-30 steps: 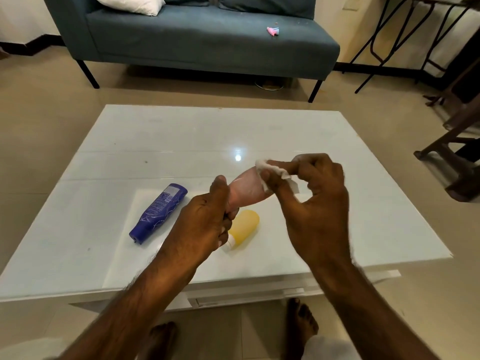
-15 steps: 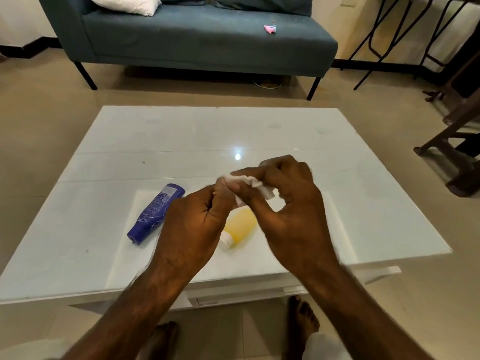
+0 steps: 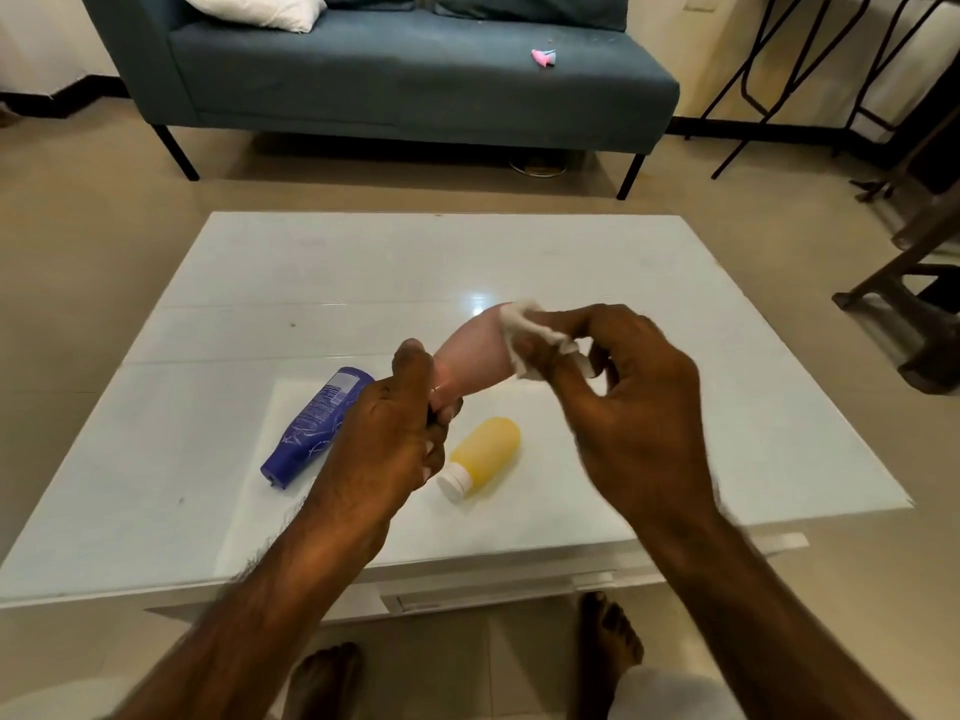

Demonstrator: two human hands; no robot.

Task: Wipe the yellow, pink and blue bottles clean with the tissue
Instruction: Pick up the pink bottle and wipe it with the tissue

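My left hand (image 3: 387, 439) grips the neck end of the pink bottle (image 3: 472, 358), which is held above the table and tilted up to the right. My right hand (image 3: 621, 407) pinches a crumpled white tissue (image 3: 530, 335) against the pink bottle's far end. The blue bottle (image 3: 314, 426) lies on its side on the white table (image 3: 208, 511), left of my left hand. The yellow bottle (image 3: 485, 452) with a white cap lies on the table below the pink one.
A blue-grey sofa (image 3: 415, 80) stands beyond the table, with a white cushion (image 3: 254, 7) and a small pink object (image 3: 543, 57) on it. Dark wooden and metal furniture (image 3: 914, 283) stands at the right. My bare feet (image 3: 608, 636) show under the table's near edge.
My right hand with the tissue slid from near my left hand out to the pink bottle's far end, uncovering the bottle's body. The blue and yellow bottles stayed put.
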